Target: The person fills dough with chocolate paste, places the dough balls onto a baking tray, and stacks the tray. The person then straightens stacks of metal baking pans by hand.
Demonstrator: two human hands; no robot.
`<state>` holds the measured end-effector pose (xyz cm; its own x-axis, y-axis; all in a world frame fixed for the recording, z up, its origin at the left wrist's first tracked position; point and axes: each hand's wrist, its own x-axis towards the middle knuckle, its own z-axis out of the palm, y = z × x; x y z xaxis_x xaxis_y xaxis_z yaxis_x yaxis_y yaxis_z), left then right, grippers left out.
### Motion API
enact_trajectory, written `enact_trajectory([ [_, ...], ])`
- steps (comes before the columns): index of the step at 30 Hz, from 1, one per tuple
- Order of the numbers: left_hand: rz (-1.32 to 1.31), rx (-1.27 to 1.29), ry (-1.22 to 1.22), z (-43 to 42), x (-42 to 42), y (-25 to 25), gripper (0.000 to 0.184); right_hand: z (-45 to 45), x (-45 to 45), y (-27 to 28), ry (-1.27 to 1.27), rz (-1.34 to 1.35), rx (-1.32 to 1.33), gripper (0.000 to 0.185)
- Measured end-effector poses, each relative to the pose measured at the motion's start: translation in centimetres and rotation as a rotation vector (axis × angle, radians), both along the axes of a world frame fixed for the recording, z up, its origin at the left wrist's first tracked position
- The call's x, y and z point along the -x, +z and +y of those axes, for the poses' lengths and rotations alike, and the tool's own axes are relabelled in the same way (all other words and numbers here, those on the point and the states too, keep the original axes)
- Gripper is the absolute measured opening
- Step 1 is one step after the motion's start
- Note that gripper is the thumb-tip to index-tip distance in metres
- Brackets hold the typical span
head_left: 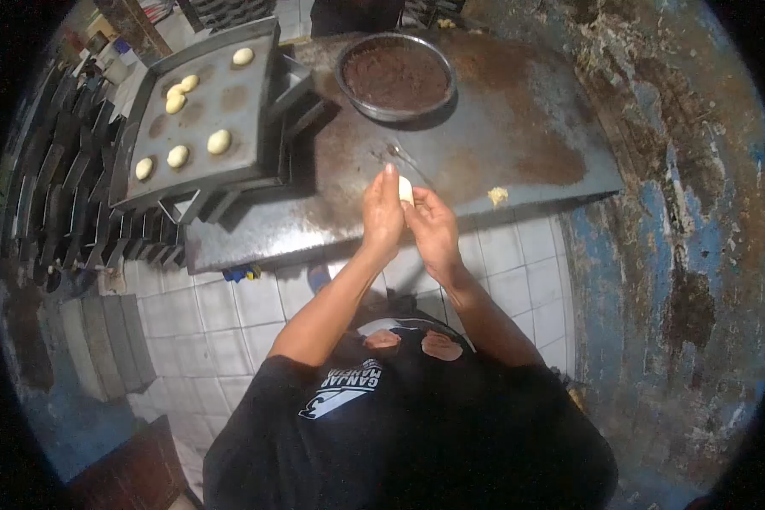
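Close in front of my body, over the table's near edge, a pale piece of dough [405, 189] is held between both hands. My left hand [382, 214] supports it from the left, its fingers pointing up and pressed together. From the right, the fingers of my right hand [434, 228] close on the dough. Just beyond my fingertips a thin metal utensil [405, 156], perhaps a spoon, lies on the table. Farther back stands a round metal bowl [450, 95] of dark brown filling [397, 76].
At the left, a metal baking tray [204, 123] sits on stacked trays and carries several pale dough balls [218, 142]. A dough scrap [499, 196] lies near the front edge of the metal table [518, 127]. Racked dark pans [68, 178] fill the far left; a worn wall [654, 255] stands right.
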<state>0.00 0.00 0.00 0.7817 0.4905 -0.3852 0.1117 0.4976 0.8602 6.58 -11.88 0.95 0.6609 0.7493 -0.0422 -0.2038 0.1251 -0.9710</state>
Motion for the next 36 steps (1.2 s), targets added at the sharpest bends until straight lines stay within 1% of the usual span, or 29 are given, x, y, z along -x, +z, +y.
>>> enact_trajectory([
  [1,0.014,-0.112,0.02,1.6,1.0,1.5,0.07,1.2,0.7,1.5,0.048,0.048,-0.041,0.035],
  [2,0.021,-0.054,0.027,-3.8,-0.4,1.0,0.07,2.3,1.5,2.2,0.096,0.102,-0.08,0.034],
  [3,0.028,0.004,0.037,-9.4,-1.9,-0.8,0.069,-8.1,-3.3,2.4,0.063,0.093,-0.012,0.029],
  [5,-0.008,0.071,0.349,-7.8,-1.3,-2.6,0.056,-5.0,-4.2,-0.4,-0.118,-0.112,0.03,0.024],
  [6,0.161,0.013,0.293,-4.8,-0.1,-7.4,0.064,-3.0,-4.2,-1.5,-0.115,-0.086,-0.024,0.024],
  [7,0.263,-0.146,0.093,-4.9,0.9,-7.7,0.068,-2.7,-4.4,-2.3,0.021,-0.238,0.278,0.022],
  [8,0.391,-0.2,0.001,-5.1,1.6,-11.1,0.062,-2.4,-4.5,-3.4,0.159,-0.397,0.58,0.021],
  [9,0.405,-0.406,-0.031,-5.5,1.6,-11.5,0.04,-2.1,-3.8,-9.0,0.108,-0.858,0.276,0.019],
  [11,0.242,-0.206,0.036,-5.0,1.1,-12.7,0.047,-0.1,-4.4,-7.4,0.359,-1.067,0.251,0.017],
  [12,0.247,-0.2,0.039,-3.5,0.4,-12.3,0.047,1.5,-5.1,-6.2,0.296,-0.92,0.249,0.015],
  [14,0.123,0.182,0.084,1.0,-2.1,-10.9,0.041,6.5,-12.3,-8.5,0.105,-0.407,0.543,0.014],
  [15,0.116,0.062,0.097,2.4,-2.9,-11.3,0.043,7.4,-15.6,-16.0,0.007,-0.782,0.504,0.016],
  [16,0.107,-0.082,0.137,3.9,-3.6,-11.6,0.048,8.3,-17.3,-17.9,-0.018,-1.009,0.7,0.018],
  [17,0.102,-0.227,0.172,5.4,-4.2,-11.8,0.055,8.7,-18.3,-19.9,-0.003,-1.011,0.707,0.018],
  [19,0.14,-0.231,0.177,8.7,-5.2,-8.0,0.059,9.5,-19.6,-24.1,0.24,-1.384,0.847,0.019],
  [20,0.173,-0.25,0.176,10.4,-5.6,-6.6,0.063,10.2,-20.2,-26.7,0.386,-1.278,0.665,0.016],
  [21,0.173,-0.236,0.177,11.9,-5.7,-7.4,0.063,11.4,-20.0,-24.4,0.396,-1.278,0.676,0.016],
  [23,0.091,-0.324,0.177,15.0,-6.1,-9.7,0.061,15.1,-18.9,-15.1,0.294,-0.929,0.435,0.016],
  [24,0.085,-0.322,0.185,16.2,-6.5,-8.9,0.054,17.1,-19.7,-13.6,0.319,-0.984,0.55,0.015],
  [25,0.085,-0.304,0.186,17.1,-7.0,-8.8,0.054,19.2,-20.4,-12.0,0.329,-0.984,0.566,0.015],
  [27,0.238,-0.425,0.187,19.2,-8.3,-8.8,0.048,23.7,-22.4,-10.0,0.05,-1.16,0.36,0.02],
  [28,0.255,-0.456,0.204,20.1,-9.1,-8.1,0.045,25.7,-23.6,-10.6,0.057,-1.164,0.36,0.02],
  [30,0.237,-0.493,0.245,21.4,-10.5,-8.4,0.046,28.8,-25.3,-12.7,0.22,-1.33,0.701,0.022],
  [31,0.223,-0.534,0.279,21.9,-10.8,-8.7,0.046,29.5,-25.8,-14.6,0.233,-1.333,0.698,0.022],
  [32,0.226,-0.529,0.289,22.3,-11.2,-8.9,0.046,30.0,-26.2,-16.4,0.247,-1.427,0.578,0.024],
  [33,0.239,-0.538,0.299,22.8,-11.6,-9.2,0.045,30.9,-26.4,-16.4,0.259,-1.518,0.45,0.026],
  [34,0.254,-0.543,0.307,23.1,-11.7,-9.5,0.044,31.0,-27.0,-16.2,0.271,-1.52,0.445,0.026],
  [35,0.257,-0.535,0.313,23.4,-11.8,-9.7,0.044,30.6,-28.0,-15.7,0.366,-1.073,0.455,0.026],
  [36,0.276,-0.611,0.323,23.8,-12.0,-10.1,0.046,30.4,-28.4,-14.2,0.437,-0.627,0.452,0.026],
])
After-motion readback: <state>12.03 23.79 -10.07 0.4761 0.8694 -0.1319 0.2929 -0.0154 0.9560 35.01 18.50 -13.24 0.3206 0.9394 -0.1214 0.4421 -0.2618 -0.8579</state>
